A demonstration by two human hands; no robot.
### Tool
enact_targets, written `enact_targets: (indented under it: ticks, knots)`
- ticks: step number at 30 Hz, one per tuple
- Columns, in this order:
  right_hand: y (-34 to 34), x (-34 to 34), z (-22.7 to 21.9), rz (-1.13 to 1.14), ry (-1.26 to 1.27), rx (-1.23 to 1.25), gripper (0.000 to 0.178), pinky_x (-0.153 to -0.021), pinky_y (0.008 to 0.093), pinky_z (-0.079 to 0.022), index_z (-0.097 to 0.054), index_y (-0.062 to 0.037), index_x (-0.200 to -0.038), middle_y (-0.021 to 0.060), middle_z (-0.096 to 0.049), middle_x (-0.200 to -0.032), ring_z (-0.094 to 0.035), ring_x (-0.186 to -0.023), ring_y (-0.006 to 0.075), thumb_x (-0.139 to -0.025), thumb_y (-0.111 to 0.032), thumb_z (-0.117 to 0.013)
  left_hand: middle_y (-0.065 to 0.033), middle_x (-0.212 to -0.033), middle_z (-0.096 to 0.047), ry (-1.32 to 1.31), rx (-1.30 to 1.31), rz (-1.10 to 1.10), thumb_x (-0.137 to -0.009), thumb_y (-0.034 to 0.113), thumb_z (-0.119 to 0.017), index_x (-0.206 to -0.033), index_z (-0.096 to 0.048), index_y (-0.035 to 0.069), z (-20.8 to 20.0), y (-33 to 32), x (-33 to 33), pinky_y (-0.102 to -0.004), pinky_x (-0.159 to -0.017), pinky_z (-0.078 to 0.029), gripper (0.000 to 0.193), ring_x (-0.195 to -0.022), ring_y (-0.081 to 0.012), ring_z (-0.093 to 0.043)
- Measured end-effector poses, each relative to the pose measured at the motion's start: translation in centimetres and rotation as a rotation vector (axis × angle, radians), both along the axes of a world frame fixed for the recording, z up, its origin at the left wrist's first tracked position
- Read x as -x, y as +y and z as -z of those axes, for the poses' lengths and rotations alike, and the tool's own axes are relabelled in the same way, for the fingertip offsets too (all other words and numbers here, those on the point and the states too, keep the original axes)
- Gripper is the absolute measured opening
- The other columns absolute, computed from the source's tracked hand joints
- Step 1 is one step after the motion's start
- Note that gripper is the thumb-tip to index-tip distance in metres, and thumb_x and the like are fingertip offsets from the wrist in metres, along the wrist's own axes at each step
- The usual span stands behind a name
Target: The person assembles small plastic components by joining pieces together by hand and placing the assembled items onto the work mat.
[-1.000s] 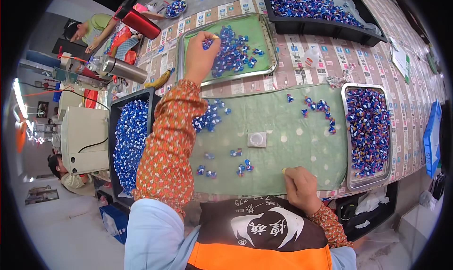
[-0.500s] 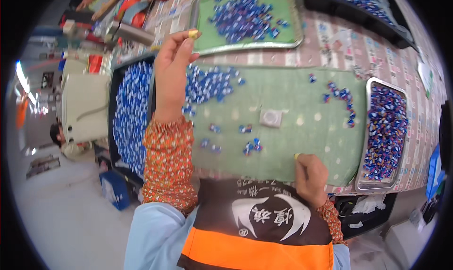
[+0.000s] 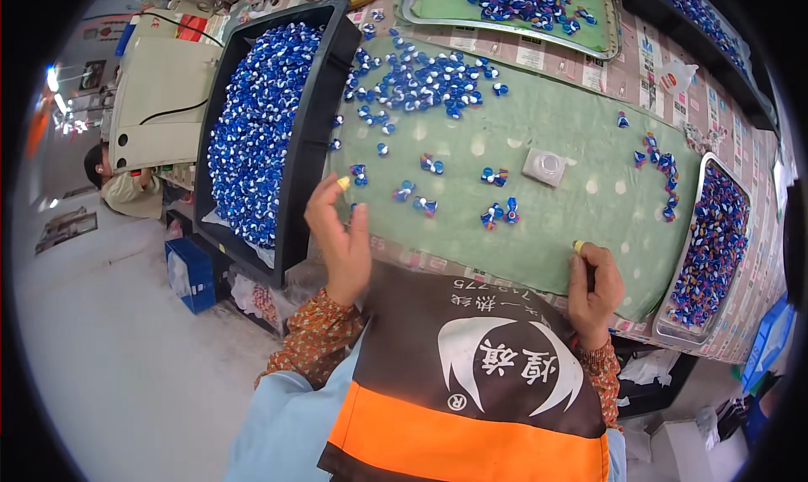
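Low over the green cloth (image 3: 438, 229), my left hand (image 3: 343, 244) is open, thumb and index finger apart, with a yellow cover on one fingertip. A small blue piece (image 3: 358, 175) lies on the cloth just past its fingertips. My right hand (image 3: 598, 288) rests at the near edge of the cloth, fingers curled in and also with a yellow fingertip cover; whatever is between them is hidden. Between the hands lie several loose blue pieces with orange and white parts (image 3: 495, 176) and a pale square block (image 3: 545, 168) with a round ring on top.
A deep dark bin (image 3: 324, 103) of blue-and-white pieces stands at left, beside a loose heap of them (image 3: 429, 82). Metal trays hold mixed pieces at the right (image 3: 661, 330) and far side (image 3: 513, 31). A dark bin (image 3: 707, 69) is far right. Another person (image 3: 130, 187) is at left.
My left hand has come down and nearer, from above the far heap to beside the dark bin, its fingers opening. The view has shifted; my right hand keeps its curled pose.
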State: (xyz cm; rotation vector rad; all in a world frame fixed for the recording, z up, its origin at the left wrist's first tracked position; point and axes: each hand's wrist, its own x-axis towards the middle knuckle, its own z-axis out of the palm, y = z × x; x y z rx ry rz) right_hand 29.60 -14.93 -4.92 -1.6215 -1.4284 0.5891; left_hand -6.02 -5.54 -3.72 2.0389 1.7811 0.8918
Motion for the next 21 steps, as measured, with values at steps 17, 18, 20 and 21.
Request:
enact_targets:
  ticks: [17, 18, 20, 21]
  knots:
    - [0.1, 0.6, 0.7, 0.097, 0.008, -0.036, 0.013, -0.059, 0.0228, -0.038, -0.067, 0.0014, -0.106, 0.0008, -0.057, -0.081, -0.045, -0.065, 0.006, -0.094, 0.005, -0.067, -0.0229, -0.16, -0.033, 0.024, -0.059, 0.474, -0.091, 0.041, -0.078, -0.15, -0.042, 0.009, 1.6, 0.9, -5.9, -0.0573, -0.121, -0.024, 0.076, -0.15, -0.0484, -0.027]
    - [0.1, 0.7, 0.7, 0.103, 0.031, -0.03, 0.013, -0.059, 0.0222, -0.038, -0.067, 0.0016, -0.107, -0.0001, -0.057, -0.081, -0.045, -0.066, 0.0053, -0.094, 0.004, -0.067, -0.0224, -0.161, -0.031, 0.037, -0.078, 0.474, -0.088, 0.045, -0.079, -0.15, -0.043, 0.012, 1.2, 1.1, -6.7, -0.0593, -0.121, -0.023, 0.079, -0.15, -0.0489, -0.025]
    - [0.0, 0.7, 0.9, 0.107, 0.029, -0.032, 0.013, -0.06, 0.0219, -0.039, -0.067, 0.0016, -0.107, -0.0003, -0.058, -0.082, -0.045, -0.067, 0.0051, -0.094, 0.004, -0.067, -0.0219, -0.161, -0.029, 0.04, -0.098, 0.474, -0.085, 0.049, -0.081, -0.151, -0.044, 0.015, 0.8, 1.9, -8.0, -0.0613, -0.121, -0.022, 0.083, -0.151, -0.0495, -0.023]
    - [0.0, 0.7, 1.0, 0.11, 0.038, -0.034, 0.013, -0.06, 0.0215, -0.039, -0.067, 0.0017, -0.107, -0.0006, -0.058, -0.082, -0.046, -0.067, 0.0048, -0.095, 0.004, -0.067, -0.0213, -0.162, -0.028, 0.092, -0.093, 0.473, -0.082, 0.052, -0.082, -0.15, -0.046, 0.018, 0.6, 2.4, -8.7, -0.0628, -0.121, -0.021, 0.084, -0.151, -0.0497, -0.022]
